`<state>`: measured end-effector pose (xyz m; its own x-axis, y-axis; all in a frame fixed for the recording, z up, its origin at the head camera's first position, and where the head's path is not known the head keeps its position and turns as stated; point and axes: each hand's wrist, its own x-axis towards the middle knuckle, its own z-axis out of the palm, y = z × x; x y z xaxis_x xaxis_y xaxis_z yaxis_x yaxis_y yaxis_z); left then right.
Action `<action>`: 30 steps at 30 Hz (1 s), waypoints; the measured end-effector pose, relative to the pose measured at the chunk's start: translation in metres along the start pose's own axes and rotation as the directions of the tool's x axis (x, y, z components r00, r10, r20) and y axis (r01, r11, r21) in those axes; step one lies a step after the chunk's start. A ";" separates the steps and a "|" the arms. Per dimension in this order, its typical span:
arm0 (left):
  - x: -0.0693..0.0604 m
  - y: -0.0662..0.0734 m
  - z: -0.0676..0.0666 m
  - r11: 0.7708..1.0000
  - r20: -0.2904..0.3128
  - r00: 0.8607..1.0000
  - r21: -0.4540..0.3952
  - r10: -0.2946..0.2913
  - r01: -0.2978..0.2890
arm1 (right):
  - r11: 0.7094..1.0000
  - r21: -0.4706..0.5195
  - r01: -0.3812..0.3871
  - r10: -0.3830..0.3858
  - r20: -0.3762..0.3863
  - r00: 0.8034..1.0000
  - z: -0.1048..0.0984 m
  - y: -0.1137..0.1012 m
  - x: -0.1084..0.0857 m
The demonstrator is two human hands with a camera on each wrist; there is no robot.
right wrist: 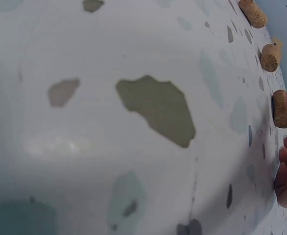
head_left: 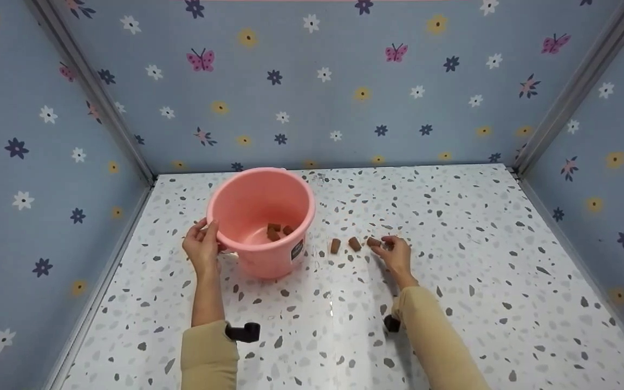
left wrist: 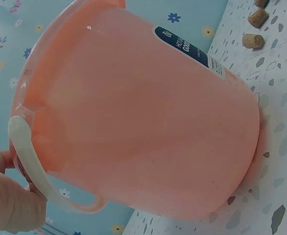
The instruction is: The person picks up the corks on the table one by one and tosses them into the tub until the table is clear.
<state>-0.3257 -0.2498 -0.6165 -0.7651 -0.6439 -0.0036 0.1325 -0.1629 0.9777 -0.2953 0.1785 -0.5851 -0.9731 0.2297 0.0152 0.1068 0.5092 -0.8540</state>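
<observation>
A pink bucket (head_left: 268,262) with a dark label stands tilted, its mouth facing me. My left hand (head_left: 202,249) grips its left rim, beside the white handle (left wrist: 31,152) in the left wrist view. Several brown corks (head_left: 273,234) lie inside the bucket. To its right, three corks sit in a row on the tabletop. My right hand (head_left: 397,259) pinches the rightmost cork (head_left: 374,242) between thumb and forefinger, the cork still on the surface. The middle cork (head_left: 355,244) and the left cork (head_left: 335,246) lie apart from the hand.
The speckled white tabletop (head_left: 453,216) is bounded by a flowered blue back panel (head_left: 323,108) and side panels. Metal posts (head_left: 577,81) stand at the back corners. A black wrist camera mount (head_left: 244,331) juts from the left sleeve.
</observation>
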 end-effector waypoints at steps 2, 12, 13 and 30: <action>-0.011 0.017 0.001 0.999 0.005 0.999 -0.001 -0.042 0.042 | 1.000 -0.013 -0.011 0.011 0.004 1.000 0.001 0.001 0.000; -0.009 0.013 0.000 0.999 0.020 1.000 -0.053 0.010 -0.009 | 1.000 -0.015 -0.011 0.011 0.023 1.000 0.001 0.002 0.000; -0.005 0.007 -0.001 0.998 0.017 1.000 -0.056 0.015 -0.014 | 1.000 -0.019 -0.018 0.019 0.023 1.000 0.001 0.002 0.000; 0.009 -0.015 -0.001 0.997 -0.003 0.997 -0.027 0.074 -0.074 | 0.999 0.002 -0.033 0.033 0.019 0.999 0.001 0.004 -0.001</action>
<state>-0.3334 -0.2538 -0.6311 -0.7515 -0.6562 0.0684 0.2062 -0.1350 0.9692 -0.2942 0.1789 -0.5889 -0.9728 0.2307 -0.0227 0.1385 0.4998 -0.8550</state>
